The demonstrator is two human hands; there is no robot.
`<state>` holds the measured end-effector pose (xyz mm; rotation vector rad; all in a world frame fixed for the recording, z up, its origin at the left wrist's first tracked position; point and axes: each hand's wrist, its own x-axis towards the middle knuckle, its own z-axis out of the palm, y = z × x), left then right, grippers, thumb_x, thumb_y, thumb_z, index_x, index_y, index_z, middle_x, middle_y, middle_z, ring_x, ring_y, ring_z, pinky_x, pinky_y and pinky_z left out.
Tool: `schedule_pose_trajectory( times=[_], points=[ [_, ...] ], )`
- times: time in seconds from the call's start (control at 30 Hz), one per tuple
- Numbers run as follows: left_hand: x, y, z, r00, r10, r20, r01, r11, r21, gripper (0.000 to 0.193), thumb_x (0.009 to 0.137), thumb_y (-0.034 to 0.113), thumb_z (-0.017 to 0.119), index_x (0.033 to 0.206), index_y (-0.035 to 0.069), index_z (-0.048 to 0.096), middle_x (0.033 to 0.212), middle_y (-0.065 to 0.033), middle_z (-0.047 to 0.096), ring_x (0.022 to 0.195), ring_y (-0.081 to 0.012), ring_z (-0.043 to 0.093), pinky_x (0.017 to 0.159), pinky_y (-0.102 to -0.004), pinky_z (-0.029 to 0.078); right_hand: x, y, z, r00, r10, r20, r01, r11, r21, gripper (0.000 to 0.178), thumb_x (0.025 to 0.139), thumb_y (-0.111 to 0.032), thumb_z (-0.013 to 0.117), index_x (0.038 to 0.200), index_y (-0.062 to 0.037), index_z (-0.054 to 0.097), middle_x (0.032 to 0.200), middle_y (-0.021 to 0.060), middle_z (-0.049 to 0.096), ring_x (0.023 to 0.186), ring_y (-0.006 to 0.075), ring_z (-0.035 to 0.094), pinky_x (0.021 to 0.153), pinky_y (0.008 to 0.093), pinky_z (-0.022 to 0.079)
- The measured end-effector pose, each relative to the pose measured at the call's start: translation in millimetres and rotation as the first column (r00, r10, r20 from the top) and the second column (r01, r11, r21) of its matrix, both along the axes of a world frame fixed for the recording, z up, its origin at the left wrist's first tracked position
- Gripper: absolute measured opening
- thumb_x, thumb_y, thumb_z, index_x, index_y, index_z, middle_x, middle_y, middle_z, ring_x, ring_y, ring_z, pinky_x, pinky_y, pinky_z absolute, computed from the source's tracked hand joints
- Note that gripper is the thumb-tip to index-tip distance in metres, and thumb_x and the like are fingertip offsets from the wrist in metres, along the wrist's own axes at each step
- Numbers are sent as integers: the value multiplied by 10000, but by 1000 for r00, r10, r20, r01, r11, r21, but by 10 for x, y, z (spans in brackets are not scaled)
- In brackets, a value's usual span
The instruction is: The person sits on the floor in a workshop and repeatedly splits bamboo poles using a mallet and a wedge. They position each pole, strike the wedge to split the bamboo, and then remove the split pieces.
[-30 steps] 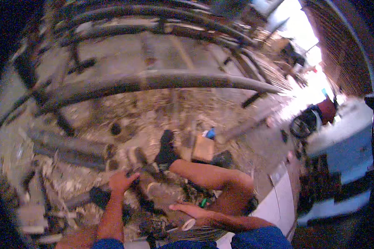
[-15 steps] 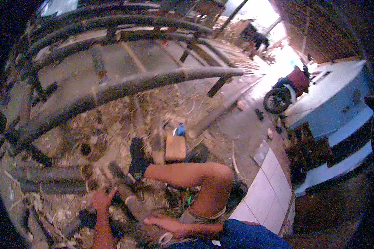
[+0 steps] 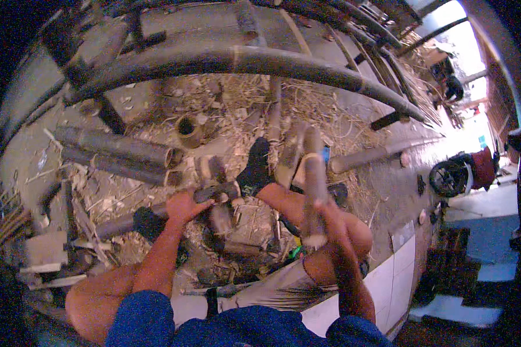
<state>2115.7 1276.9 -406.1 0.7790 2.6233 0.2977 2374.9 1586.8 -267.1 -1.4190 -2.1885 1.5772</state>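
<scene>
Right now your left hand [image 3: 182,207] is clenched around a short dark bamboo stub [image 3: 214,192] low over the littered ground, and your right hand [image 3: 324,217] grips a pale upright bamboo length [image 3: 314,173] above your knee. Around you — your black-socked foot [image 3: 255,169], two thick grey bamboo tubes [image 3: 113,153] lying left, and a long curved bamboo pole [image 3: 243,61] crossing ahead.

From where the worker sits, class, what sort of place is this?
Probably an open-air bamboo workshop yard: long bamboo poles lie across bare ground, cut bamboo sections and shavings litter it, and a parked motorbike stands nearby.
</scene>
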Motion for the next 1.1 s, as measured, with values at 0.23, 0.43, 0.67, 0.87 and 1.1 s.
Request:
schedule_pose_trajectory(
  times=[0.23, 0.43, 0.67, 0.87, 1.1],
  points=[
    [46, -81, -93, 995, -16, -103, 29, 992, 122, 873, 757, 815, 575, 1284, 122, 629, 1232, -178, 657, 1168, -376, 603, 980, -565, 454, -488, 1127, -744, 980, -47, 193, -104, 703, 703, 591, 830, -400, 727, 1300, -79, 570, 1155, 241, 660, 1039, 382, 667, 756, 463, 577],
    [53, -94, -103, 994, -45, -98, 54, 994, 94, 862, 753, 747, 656, 1335, 116, 580, 1293, -187, 622, 1242, -378, 564, 1012, -565, 448, -436, -899, -1216, 512, 474, 716, -846, 424, 324, 340, 881, -402, 655, 998, -83, 683, 794, 158, 692, 756, 339, 706, 661, 487, 577],
    [-138, -109, -263, 986, -125, 106, 111, 985, 133, 868, 753, 760, 643, 1311, 97, 595, 1228, -237, 638, 1108, -411, 637, 954, -513, 502, -163, -1829, -1637, 216, 675, 706, -963, 26, 269, 600, 866, -340, 700, 1348, -50, 491, 1291, 253, 592, 1116, 416, 644, 878, 507, 565],
    [-69, -109, -272, 990, -144, -3, 144, 983, 117, 837, 792, 742, 621, 1325, 98, 582, 1244, -199, 643, 1068, -391, 662, 926, -520, 510, -355, -1683, -715, 407, 778, 478, -833, 531, -155, 583, 891, -298, 673, 1375, -35, 484, 1144, 228, 660, 1067, 326, 660, 889, 445, 542],
    [-39, -37, -207, 983, -178, 32, 176, 982, 70, 811, 842, 699, 597, 1396, 112, 523, 1325, -163, 605, 1168, -371, 622, 1004, -559, 455, -606, -1771, -816, 997, 1, -83, -35, 912, -409, 525, 950, -375, 635, 1318, -14, 534, 968, 89, 650, 702, 159, 607, 635, 344, 526]
  ],
)
